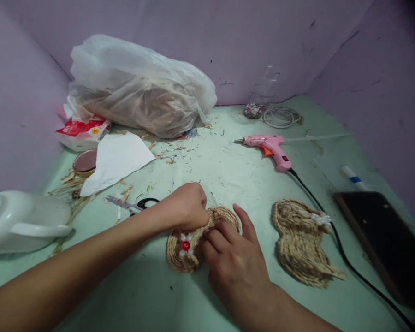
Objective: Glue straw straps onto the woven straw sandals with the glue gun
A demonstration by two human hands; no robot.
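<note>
A coiled straw-rope piece (180,258) lies in front of me, with a flower of white beads around a red bead (186,246) on its left lobe. My left hand (190,207) comes over its far edge, closed in a fist, fingertips tucked down against the straw. From the near right, my right hand (233,253) presses its curled fingers onto the middle of the piece, one finger lifted away. What lies beneath the fingertips is hidden. A second straw-rope piece (299,244), with clear beads at its right edge, rests to the right, apart from both hands.
A pink glue gun (266,145) trails a black cord (332,226) past a phone (383,244). Scissors (133,205) lie beyond my left forearm. Around the back and left are a plastic bag (141,87), white paper (119,159), a white jug (27,223) and a bead bottle (255,109).
</note>
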